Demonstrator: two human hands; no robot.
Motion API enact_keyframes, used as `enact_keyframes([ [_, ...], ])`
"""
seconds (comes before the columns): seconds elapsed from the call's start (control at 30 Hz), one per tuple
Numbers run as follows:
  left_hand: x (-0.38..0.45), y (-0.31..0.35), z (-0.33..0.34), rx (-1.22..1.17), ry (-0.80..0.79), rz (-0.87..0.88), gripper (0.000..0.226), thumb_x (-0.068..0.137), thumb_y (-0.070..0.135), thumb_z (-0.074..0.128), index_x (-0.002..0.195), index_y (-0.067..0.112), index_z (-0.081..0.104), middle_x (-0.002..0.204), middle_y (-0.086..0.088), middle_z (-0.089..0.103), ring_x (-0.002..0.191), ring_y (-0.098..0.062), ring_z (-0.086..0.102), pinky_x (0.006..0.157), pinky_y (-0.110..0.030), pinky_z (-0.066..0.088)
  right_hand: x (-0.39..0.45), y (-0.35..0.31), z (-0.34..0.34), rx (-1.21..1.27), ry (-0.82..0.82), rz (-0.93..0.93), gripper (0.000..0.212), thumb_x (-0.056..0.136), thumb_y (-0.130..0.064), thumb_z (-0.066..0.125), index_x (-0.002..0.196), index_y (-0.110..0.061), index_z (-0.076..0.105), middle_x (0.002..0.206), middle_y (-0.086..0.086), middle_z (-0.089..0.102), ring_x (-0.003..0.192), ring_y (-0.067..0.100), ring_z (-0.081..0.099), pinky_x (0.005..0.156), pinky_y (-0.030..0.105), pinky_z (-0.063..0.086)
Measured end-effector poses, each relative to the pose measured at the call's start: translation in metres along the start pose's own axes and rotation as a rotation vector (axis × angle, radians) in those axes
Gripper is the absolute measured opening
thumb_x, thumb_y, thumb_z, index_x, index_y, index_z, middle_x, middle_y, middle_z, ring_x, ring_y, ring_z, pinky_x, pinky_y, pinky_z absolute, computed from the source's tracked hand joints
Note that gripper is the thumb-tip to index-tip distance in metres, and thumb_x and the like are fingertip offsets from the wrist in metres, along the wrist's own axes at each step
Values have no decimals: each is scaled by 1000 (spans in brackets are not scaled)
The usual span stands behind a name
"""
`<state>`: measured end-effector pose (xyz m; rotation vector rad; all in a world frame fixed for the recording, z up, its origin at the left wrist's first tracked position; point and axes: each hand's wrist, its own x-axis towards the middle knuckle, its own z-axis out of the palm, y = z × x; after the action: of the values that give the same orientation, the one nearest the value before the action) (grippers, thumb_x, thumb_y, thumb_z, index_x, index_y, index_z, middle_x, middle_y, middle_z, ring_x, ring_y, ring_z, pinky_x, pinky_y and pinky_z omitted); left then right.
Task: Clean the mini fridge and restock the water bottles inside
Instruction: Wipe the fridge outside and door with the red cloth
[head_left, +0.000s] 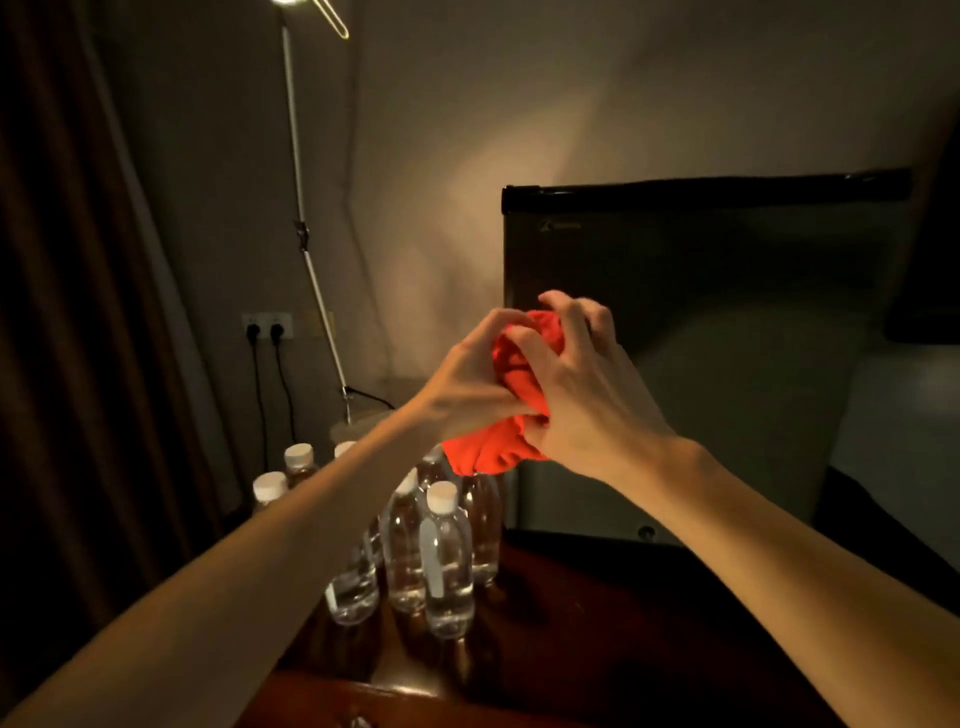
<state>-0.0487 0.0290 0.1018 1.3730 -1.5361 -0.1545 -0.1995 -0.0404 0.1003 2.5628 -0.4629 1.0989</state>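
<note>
1. Both hands are meeting in front of the mini fridge (727, 312), raised above the table top (597, 623).
2. Left hand (467, 384) is gripping the red cloth (514, 405) from the left, with its fingers curling over the bunched upper part.
3. Right hand (587, 384) is gripping the same cloth from the right, with fingers bent into the fabric.
4. Cloth is being held crumpled between the two hands; its lower edge is hanging below them, in front of the bottle caps behind it.
5. Mini fridge is standing on the dark wooden table, door closed, at the right.
6. Water bottles (447, 561) are standing upright in a cluster on the table, just left of the fridge, white caps on; the left forearm is crossing in front of several.
7. Floor lamp pole (301, 171) is rising behind the bottles, near a wall socket (267, 326) with two plugs in it.
</note>
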Motion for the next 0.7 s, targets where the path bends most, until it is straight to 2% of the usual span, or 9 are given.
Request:
enact_keyframes([
  [0.07,-14,6,11,0,-88,-18,84,60,6,87,132,17,47,121,-11,60,115,-27,61,100,-49,49,-18,3,-6,-5,-97,26,76,66,-39,80,132,-22,44,147,10,32,131,35,34,87,51,52],
  [0.13,-24,8,17,-8,-177,-69,86,64,3,84,138,22,44,128,-10,54,115,-24,59,100,-44,50,-33,7,-8,-29,-156,34,70,72,-38,76,132,-23,43,136,3,42,121,29,46,81,45,54],
  [0.23,-33,8,18,-188,-239,-214,69,80,9,69,139,33,44,132,-5,52,113,-29,60,92,-49,55,-55,22,-3,-8,-184,101,62,73,-29,75,127,-21,44,113,1,51,105,27,55,75,39,50],
  [0.3,-31,2,14,-282,-132,-294,52,79,25,61,130,33,52,127,-4,59,109,-30,64,84,-56,57,-68,35,2,69,-173,169,51,69,-26,76,111,-21,48,102,0,51,96,29,58,74,39,49],
  [0.37,-22,-12,10,-107,57,-261,46,72,36,63,117,28,61,113,-3,66,97,-28,69,79,-56,58,-78,46,8,156,-143,236,46,66,-23,78,101,-21,48,96,0,52,89,30,60,72,36,46],
  [0.43,-11,-31,11,101,197,-241,36,75,32,66,110,23,63,103,-2,68,89,-25,70,78,-52,58,-84,53,12,216,-101,278,48,64,-20,80,101,-22,50,95,-2,54,88,28,62,70,30,42],
  [0.53,10,-60,17,140,244,-332,45,85,22,69,127,15,54,116,-9,64,102,-24,64,88,-49,56,-90,62,16,204,-131,262,68,63,-20,85,124,-27,57,95,-4,53,90,24,60,78,30,46],
  [0.63,33,-73,23,144,185,-413,72,92,40,63,150,14,31,147,-12,44,131,-28,46,110,-46,39,-98,72,25,161,-119,244,51,60,-14,85,108,-21,70,88,-2,47,82,30,58,77,38,51],
  [0.7,46,-75,30,53,148,-386,67,99,47,47,154,14,25,154,-10,37,141,-26,36,117,-42,29,-103,78,27,149,-100,258,45,58,-11,85,101,-18,72,88,-3,45,81,28,56,79,35,49],
])
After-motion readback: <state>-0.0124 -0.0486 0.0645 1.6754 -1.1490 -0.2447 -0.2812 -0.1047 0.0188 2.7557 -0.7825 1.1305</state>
